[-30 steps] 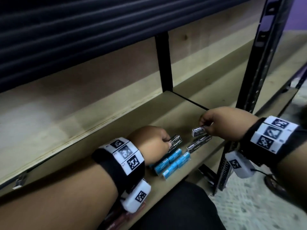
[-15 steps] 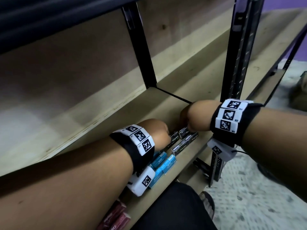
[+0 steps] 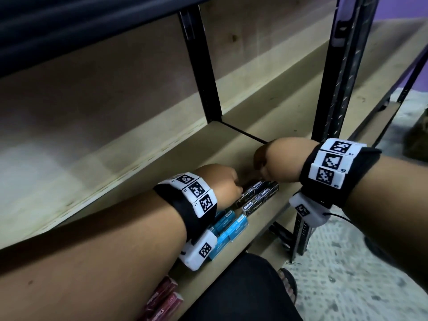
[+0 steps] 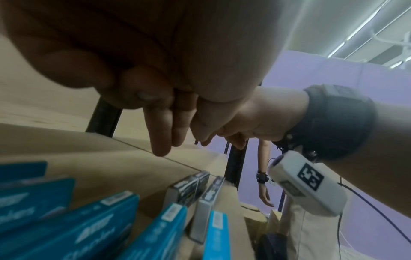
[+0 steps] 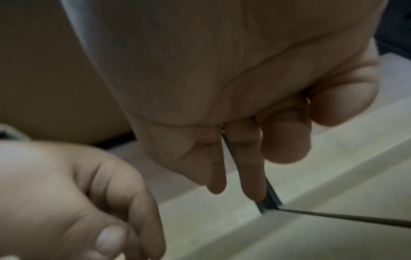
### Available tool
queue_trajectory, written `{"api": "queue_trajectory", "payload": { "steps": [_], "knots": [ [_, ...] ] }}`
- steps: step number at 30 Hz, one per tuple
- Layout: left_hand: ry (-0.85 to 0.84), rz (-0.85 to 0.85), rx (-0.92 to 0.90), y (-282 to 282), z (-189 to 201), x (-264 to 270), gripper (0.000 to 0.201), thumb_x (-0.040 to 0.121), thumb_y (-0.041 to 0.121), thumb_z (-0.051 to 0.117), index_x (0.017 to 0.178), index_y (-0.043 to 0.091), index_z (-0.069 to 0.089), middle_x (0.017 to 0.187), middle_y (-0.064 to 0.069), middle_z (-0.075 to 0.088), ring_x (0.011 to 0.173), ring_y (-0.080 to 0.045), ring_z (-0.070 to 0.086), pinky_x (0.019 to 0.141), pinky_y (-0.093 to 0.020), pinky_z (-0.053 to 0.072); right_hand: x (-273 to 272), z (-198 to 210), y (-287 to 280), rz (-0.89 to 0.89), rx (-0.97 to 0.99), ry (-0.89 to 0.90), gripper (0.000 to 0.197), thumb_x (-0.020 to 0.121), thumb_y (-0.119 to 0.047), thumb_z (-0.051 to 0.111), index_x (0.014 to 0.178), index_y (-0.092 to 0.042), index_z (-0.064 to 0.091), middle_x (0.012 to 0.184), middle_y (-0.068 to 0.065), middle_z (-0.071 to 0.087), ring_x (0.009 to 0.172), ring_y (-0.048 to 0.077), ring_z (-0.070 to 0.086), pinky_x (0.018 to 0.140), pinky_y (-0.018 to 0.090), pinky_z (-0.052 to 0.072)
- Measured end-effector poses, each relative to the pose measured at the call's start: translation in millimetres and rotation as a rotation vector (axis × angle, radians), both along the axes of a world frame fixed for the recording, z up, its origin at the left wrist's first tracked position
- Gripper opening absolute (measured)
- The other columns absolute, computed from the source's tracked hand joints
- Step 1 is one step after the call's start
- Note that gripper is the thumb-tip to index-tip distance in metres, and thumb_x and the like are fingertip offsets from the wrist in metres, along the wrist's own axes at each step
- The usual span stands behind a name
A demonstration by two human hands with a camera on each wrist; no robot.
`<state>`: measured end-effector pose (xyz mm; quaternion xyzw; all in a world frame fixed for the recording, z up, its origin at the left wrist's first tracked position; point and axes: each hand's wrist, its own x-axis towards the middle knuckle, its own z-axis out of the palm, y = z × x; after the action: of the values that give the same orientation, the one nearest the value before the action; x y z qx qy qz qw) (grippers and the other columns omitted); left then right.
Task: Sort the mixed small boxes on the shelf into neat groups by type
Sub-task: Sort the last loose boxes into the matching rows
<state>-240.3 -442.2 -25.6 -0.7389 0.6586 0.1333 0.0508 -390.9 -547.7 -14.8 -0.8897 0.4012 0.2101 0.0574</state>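
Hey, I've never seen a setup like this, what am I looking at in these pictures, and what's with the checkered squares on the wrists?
There is no machine: these are a person's two bare hands sorting small boxes on a wooden shelf. The big picture comes from a camera on the head. The other two come from cameras strapped under each wrist, looking along the fingers. The checkered squares sit on wristbands.

On the shelf lie black staples boxes, blue boxes nearer the person, and red boxes nearest. The left hand and right hand are at the black boxes, fingers pointing down. Whether either grips a box is hidden.
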Motion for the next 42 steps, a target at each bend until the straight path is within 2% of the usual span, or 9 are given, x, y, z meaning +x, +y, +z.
{"api": "queue_trajectory", "payload": {
  "steps": [5,12,18,20,24,28,32,35,42],
  "knots": [
    [0.122,0.08,-0.122,40,16,10,0.03,0.084,0.055,0.057,0.105,0.035,0.066,0.094,0.013,0.069,0.082,-0.012,0.064,0.069,-0.025,0.049,-17,23,41,-0.079,-0.045,-0.502,0.037,0.069,-0.044,0.051,0.102,-0.046,0.066,0.091,-0.017,0.069,0.081,0.009,0.065,0.075,0.027,0.053],
    [0.224,0.184,-0.256,132,19,34,0.04,0.076,0.061,0.047,0.114,0.05,0.051,0.097,0.017,0.07,0.087,-0.005,0.065,0.077,-0.029,0.054,9,30,115,-0.037,0.044,-0.679,0.027,0.075,-0.047,0.061,0.103,-0.05,0.063,0.082,-0.024,0.069,0.076,-0.005,0.064,0.071,0.02,0.053],
    [0.234,0.333,-0.296,216,17,65,0.049,0.073,0.064,0.044,0.121,0.056,0.041,0.105,0.024,0.068,0.092,0.003,0.062,0.081,-0.024,0.051,51,31,168,0.13,0.118,-0.681,0.028,0.077,-0.05,0.058,0.105,-0.054,0.059,0.086,-0.022,0.07,0.076,-0.006,0.063,0.063,0.012,0.046],
    [0.255,0.382,-0.299,240,18,76,0.049,0.073,0.065,0.043,0.12,0.054,0.049,0.103,0.028,0.067,0.09,0.008,0.06,0.08,-0.022,0.05,66,32,186,0.184,0.16,-0.674,0.031,0.076,-0.051,0.058,0.107,-0.055,0.056,0.086,-0.022,0.07,0.074,-0.006,0.064,0.066,0.017,0.051],
    [0.348,0.532,-0.334,286,16,99,0.039,0.076,0.059,0.052,0.112,0.05,0.062,0.088,0.039,0.063,0.081,0.015,0.059,0.07,-0.012,0.043,93,34,217,0.252,0.165,-0.705,0.036,0.075,-0.042,0.065,0.109,-0.054,0.058,0.089,-0.025,0.068,0.072,-0.011,0.06,0.059,0.008,0.046],
    [0.39,0.645,-0.418,333,13,120,0.017,0.084,0.045,0.066,0.1,0.05,0.067,0.094,0.042,0.063,0.09,0.018,0.059,0.081,-0.012,0.046,122,36,246,0.322,0.183,-0.658,0.036,0.073,-0.042,0.063,0.108,-0.05,0.059,0.089,-0.022,0.067,0.079,-0.003,0.061,0.074,0.024,0.052],
    [0.425,0.74,-0.486,375,6,137,0.017,0.085,0.042,0.066,0.094,0.056,0.064,0.095,0.047,0.059,0.091,0.019,0.058,0.077,-0.006,0.042,152,37,271,0.398,0.182,-0.609,0.037,0.073,-0.046,0.059,0.11,-0.05,0.056,0.091,-0.022,0.067,0.08,-0.003,0.061,0.074,0.025,0.052],
    [0.499,0.833,-0.556,407,0,148,0.018,0.085,0.037,0.068,0.095,0.052,0.067,0.091,0.042,0.063,0.083,0.015,0.061,0.07,-0.009,0.044,178,37,289,0.464,0.213,-0.555,0.036,0.078,-0.046,0.06,0.113,-0.052,0.056,0.095,-0.031,0.065,0.083,-0.008,0.06,0.074,0.018,0.049],
    [0.659,0.968,-0.762,459,-20,172,0.027,0.086,0.017,0.071,0.095,0.042,0.074,0.084,0.02,0.073,0.07,0.001,0.068,0.063,-0.01,0.046,232,41,323,0.624,0.159,-0.5,0.024,0.082,-0.046,0.058,0.105,-0.045,0.057,0.097,-0.027,0.064,0.084,-0.005,0.058,0.075,0.025,0.051]
  ]
}}
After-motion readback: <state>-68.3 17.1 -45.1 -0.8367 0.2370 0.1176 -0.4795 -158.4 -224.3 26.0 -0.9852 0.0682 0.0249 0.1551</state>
